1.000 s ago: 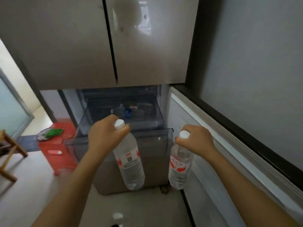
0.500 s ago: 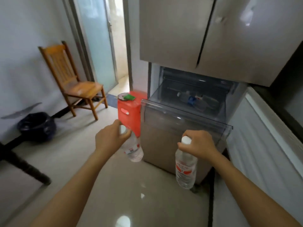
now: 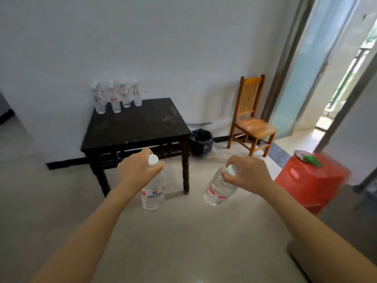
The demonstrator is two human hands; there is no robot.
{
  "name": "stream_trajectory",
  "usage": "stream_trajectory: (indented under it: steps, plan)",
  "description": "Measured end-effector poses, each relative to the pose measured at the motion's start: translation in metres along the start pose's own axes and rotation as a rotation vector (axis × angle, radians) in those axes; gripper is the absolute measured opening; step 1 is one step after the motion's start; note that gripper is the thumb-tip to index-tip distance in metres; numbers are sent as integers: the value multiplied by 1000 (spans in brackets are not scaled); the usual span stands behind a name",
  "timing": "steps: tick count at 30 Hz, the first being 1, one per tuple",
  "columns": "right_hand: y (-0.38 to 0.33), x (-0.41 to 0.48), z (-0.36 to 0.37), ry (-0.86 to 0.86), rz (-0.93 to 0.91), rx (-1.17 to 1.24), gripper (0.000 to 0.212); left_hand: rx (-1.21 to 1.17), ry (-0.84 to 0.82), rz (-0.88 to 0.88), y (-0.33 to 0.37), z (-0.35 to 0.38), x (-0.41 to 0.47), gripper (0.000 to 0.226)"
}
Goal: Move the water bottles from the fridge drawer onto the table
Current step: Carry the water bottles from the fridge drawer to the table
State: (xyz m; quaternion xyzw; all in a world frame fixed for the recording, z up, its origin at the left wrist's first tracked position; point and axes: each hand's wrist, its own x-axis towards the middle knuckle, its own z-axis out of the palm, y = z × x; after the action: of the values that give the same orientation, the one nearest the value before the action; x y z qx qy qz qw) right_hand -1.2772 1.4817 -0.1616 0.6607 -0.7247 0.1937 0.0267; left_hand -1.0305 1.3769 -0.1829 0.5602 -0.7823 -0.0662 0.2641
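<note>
Daylight is coming through the door [image 3: 302, 68]; a chair [image 3: 255, 125] and a bin [image 3: 201, 141] are standing by the white wall [image 3: 163, 37]

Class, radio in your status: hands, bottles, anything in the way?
Left hand grips one water bottle, right hand grips second bottle. Four bottles stand on black table, far edge. Bin and wooden chair right of table, off path.
</note>
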Motion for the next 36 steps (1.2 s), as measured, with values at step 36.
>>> stream_trajectory:
  steps: [36]
  plan:
    - [-522, 367, 288, -341, -583, 301, 31, 131, 272, -720, -514, -189, 130, 25]
